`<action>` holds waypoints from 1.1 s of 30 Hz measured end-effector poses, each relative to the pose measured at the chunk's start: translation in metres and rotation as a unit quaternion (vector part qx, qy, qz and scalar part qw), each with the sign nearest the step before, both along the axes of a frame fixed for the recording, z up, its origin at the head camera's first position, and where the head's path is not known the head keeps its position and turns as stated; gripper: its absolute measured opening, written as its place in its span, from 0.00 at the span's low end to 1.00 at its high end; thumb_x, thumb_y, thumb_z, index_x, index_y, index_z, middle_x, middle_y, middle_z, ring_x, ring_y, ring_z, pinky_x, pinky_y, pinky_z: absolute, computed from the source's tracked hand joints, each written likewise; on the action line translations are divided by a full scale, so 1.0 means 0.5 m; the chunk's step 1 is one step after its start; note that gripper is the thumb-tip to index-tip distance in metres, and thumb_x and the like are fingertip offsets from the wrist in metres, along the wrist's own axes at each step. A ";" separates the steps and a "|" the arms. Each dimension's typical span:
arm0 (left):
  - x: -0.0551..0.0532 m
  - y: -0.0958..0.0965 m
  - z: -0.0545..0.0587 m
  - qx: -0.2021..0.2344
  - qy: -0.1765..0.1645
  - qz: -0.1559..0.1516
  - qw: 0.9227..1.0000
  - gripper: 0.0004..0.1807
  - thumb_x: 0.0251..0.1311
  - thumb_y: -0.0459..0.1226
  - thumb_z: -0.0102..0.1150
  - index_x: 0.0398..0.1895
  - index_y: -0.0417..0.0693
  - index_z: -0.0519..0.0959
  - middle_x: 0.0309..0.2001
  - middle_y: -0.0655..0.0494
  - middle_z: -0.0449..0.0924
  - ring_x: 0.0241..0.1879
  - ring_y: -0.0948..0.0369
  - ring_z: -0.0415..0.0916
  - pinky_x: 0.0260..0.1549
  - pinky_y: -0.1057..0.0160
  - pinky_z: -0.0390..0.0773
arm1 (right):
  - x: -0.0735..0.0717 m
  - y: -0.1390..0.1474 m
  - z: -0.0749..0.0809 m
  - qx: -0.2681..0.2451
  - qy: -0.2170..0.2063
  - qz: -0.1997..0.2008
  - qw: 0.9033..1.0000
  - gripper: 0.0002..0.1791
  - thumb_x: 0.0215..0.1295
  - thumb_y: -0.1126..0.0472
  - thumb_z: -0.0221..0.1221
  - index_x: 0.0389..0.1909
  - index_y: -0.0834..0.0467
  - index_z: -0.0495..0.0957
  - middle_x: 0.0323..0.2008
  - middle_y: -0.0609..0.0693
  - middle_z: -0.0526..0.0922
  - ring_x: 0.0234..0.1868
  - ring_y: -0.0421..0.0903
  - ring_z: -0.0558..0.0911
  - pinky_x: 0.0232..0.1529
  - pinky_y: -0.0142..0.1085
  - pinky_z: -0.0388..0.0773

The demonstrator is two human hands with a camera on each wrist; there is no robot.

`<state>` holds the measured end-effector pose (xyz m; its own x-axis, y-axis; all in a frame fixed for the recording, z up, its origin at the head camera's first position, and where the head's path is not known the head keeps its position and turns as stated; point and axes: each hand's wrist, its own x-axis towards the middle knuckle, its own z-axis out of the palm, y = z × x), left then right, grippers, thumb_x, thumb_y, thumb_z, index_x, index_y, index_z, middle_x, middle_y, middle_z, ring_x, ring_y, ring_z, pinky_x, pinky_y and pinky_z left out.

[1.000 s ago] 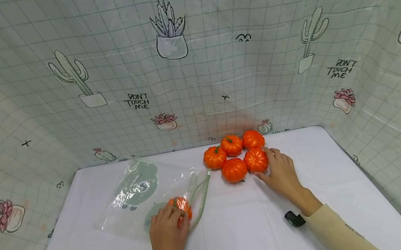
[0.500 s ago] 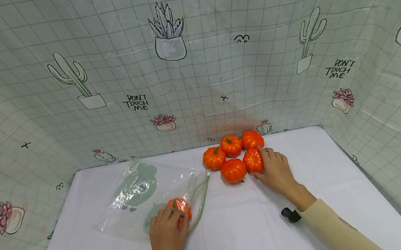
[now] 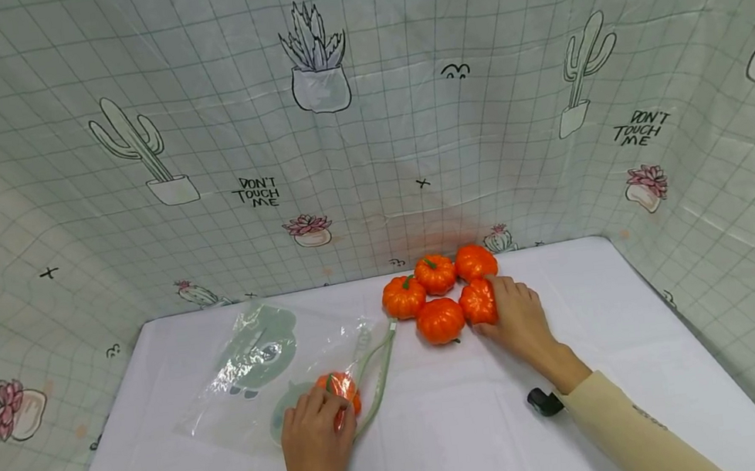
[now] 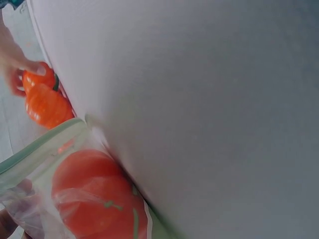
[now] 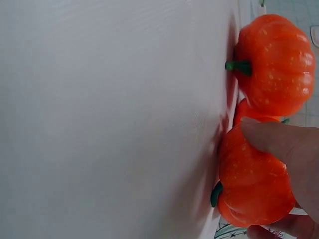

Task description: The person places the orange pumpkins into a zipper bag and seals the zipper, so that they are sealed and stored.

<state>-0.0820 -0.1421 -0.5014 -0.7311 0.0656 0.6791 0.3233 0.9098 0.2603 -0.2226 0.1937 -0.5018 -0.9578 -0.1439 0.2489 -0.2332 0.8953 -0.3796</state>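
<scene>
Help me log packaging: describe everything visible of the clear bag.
The bag looks like thin, see-through plastic with green printed shapes. It lies on the white table; green strips bow apart along its right edge, so it looks open. One orange pumpkin is inside; the left hand grips the bag beside it.

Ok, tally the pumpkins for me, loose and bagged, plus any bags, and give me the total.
Loose pumpkins: 5
Bagged pumpkin: 1
Bag: 1
Total: 7
</scene>
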 end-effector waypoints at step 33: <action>0.006 0.002 0.004 0.003 -0.032 0.010 0.999 0.13 0.40 0.28 0.82 0.24 0.46 0.84 0.28 0.56 0.77 0.30 0.55 0.76 0.29 0.59 0.67 | 0.166 -0.048 0.034 -0.061 0.063 0.040 0.995 0.53 0.45 0.58 0.85 0.70 0.66 0.67 0.60 0.64 0.78 0.61 0.64 0.77 0.64 0.62 0.71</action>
